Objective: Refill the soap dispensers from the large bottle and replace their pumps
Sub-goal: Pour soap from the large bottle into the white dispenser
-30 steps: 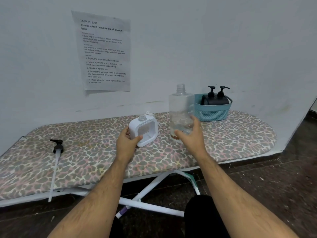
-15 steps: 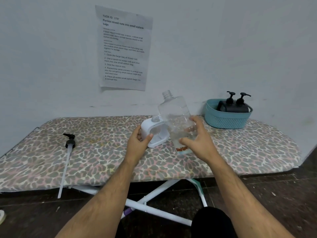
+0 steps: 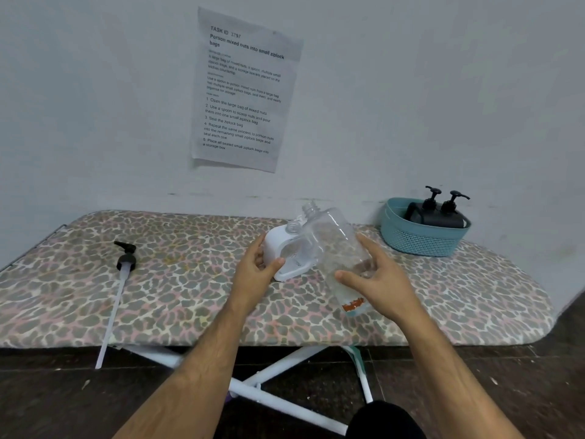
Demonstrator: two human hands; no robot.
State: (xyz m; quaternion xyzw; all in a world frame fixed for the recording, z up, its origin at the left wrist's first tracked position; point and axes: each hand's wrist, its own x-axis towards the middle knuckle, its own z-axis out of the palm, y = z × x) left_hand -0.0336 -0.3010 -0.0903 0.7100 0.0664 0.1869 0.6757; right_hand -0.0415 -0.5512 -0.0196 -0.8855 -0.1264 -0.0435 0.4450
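In the head view, the left hand point(image 3: 258, 270) grips the near side of the white dispenser point(image 3: 286, 253), which stands on the ironing board point(image 3: 190, 296) with its open neck up, while the right hand point(image 3: 378, 280) grasps the large clear bottle point(image 3: 335, 248) around its lower body. The bottle is tilted, its long axis running from the base near the right hand up and away to the left, so its uncapped mouth sits just above the dispenser's neck. Left of the left hand the patterned cover lies bare as far as the black pump point(image 3: 126, 259), whose long tube overhangs the near edge. Beyond the right hand, a teal basket point(image 3: 421, 239) holding two black pump bottles point(image 3: 438, 213) stands against the wall. A printed sheet point(image 3: 243, 90) hangs above; dark floor lies below.
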